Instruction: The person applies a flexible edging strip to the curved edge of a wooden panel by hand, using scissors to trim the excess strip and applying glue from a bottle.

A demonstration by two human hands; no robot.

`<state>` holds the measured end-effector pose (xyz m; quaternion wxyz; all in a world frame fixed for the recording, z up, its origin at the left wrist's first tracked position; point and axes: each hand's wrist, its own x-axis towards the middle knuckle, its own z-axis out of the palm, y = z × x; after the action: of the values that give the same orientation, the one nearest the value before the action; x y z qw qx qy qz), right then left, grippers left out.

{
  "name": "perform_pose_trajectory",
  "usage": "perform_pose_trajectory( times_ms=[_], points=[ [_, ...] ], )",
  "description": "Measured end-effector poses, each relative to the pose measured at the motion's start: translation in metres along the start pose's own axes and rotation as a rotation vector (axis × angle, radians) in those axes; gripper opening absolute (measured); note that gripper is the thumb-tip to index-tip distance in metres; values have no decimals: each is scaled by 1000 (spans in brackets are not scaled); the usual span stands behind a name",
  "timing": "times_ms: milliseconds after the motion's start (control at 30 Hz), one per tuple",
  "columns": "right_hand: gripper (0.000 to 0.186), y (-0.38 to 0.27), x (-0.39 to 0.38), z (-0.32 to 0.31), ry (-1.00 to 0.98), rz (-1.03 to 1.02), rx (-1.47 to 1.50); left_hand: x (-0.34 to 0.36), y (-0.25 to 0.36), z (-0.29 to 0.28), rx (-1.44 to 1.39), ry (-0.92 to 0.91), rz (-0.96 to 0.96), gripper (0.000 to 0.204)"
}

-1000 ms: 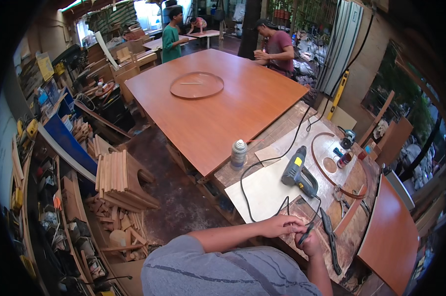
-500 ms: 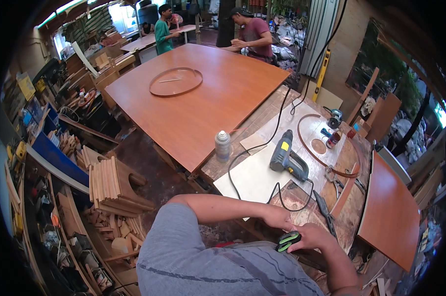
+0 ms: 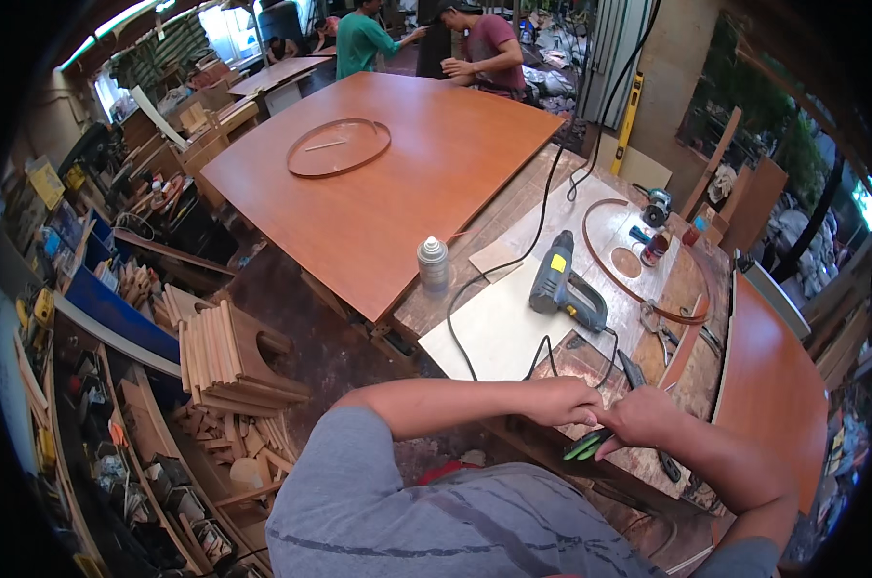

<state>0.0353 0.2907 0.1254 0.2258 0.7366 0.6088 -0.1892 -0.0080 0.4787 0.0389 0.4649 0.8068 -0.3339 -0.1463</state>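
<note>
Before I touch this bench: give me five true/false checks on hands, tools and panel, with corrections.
1. The right hand holds a green-and-black tool. True.
2. The left hand is held far from the right hand. False: the two are close together.
3. The spray can lies on its side. False: it stands upright.
4. A ring of thin strip lies on the large reddish-brown panel. True.
5. The grey power tool is in the left hand. False: it lies on the bench side, apart from both hands.
</note>
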Motion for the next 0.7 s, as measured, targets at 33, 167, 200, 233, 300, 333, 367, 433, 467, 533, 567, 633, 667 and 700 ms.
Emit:
perform_pose_trajectory(
  times_ms=[33,167,200,233,300,333,367,433,467,533,567,633,667,700],
  points=[
    [64,1,1,1,43,-11,-30,-3,-2,5,73,66,-5,29],
    [64,1,7,6,107,-1,-5,-13,-3,14,258,109,-167,36],
    [64,0,7,8,102,9,11,-14,-2,13,272,122,-188,38],
    [64,1,5,11,114,38,46,-10,-3,8,292,118,-199,41],
    [69,2,3,21,77,83,156,-6,-11,14,321,163,-175,44],
    [72,3,0,26,63,82,200,-1,-24,25,276,216,-101,47],
    [75,4,-6,30,48,104,255,3,-12,23,195,185,-182,43],
    [77,3,-23,36,137,121,320,7,-1,13,214,129,-283,36],
    [77,7,-32,41,134,169,374,9,-32,19,170,221,-173,32],
    [77,16,-59,86,144,331,507,14,-49,11,-39,-3,-538,35],
    [74,22,-70,123,345,336,582,14,-64,12,-123,-48,-520,31],
    [71,6,-113,161,549,419,659,33,-59,41,-335,-72,-453,32],
    [63,-2,-135,171,606,478,878,48,-37,55,-451,-45,-409,40],
    [55,-10,-158,181,672,523,1088,69,-21,69,-441,-105,-299,58]
  ],
)
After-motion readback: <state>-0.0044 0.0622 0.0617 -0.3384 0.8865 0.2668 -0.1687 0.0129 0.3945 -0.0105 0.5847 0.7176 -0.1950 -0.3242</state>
